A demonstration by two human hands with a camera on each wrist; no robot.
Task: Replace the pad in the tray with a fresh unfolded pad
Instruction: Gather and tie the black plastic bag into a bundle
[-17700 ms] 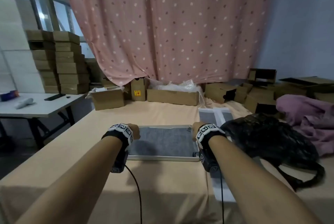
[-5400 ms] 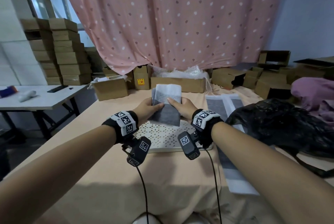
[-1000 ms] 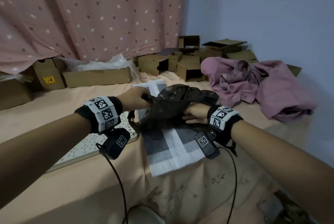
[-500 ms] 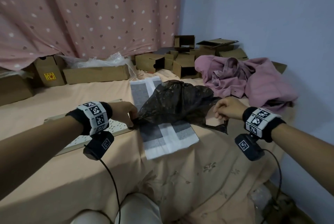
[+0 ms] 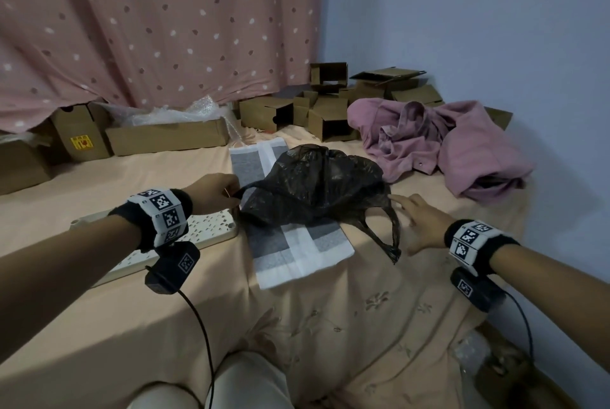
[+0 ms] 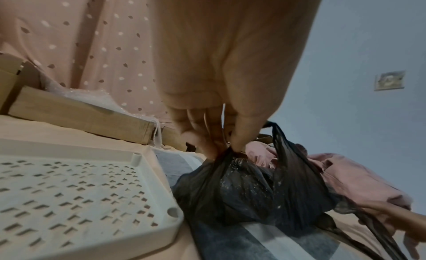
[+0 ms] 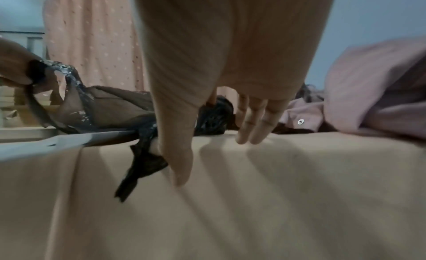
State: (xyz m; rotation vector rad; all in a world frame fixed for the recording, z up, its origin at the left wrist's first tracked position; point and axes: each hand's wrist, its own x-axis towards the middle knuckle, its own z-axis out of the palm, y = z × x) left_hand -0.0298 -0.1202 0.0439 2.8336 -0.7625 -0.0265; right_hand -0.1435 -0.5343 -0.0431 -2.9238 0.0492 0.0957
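A black plastic bag [image 5: 313, 191] lies on a grey-and-white pad [image 5: 297, 250] spread flat on the peach bedcover. My left hand [image 5: 235, 196] pinches the bag's left handle, seen close up in the left wrist view [image 6: 227, 149]. Just left of the bag sits the white perforated tray [image 5: 211, 227], its floor bare [image 6: 80, 200]. My right hand [image 5: 409, 220] hovers open at the bag's right side, fingers [image 7: 251, 127] straight. The bag's loose right handle [image 7: 138, 165] hangs beside my right thumb. What is inside the bag is hidden.
A crumpled pink garment [image 5: 445, 151] lies right of the bag. Cardboard boxes [image 5: 165, 138] and bubble wrap line the back under a spotted curtain [image 5: 148, 29]. A blue wall [image 5: 495, 45] closes the right side. The bedcover drops off near my knee [image 5: 251, 379].
My right hand has let go of the bag's right handle and opened. The bag has sagged onto the pad. My left hand keeps its pinch on the left handle.
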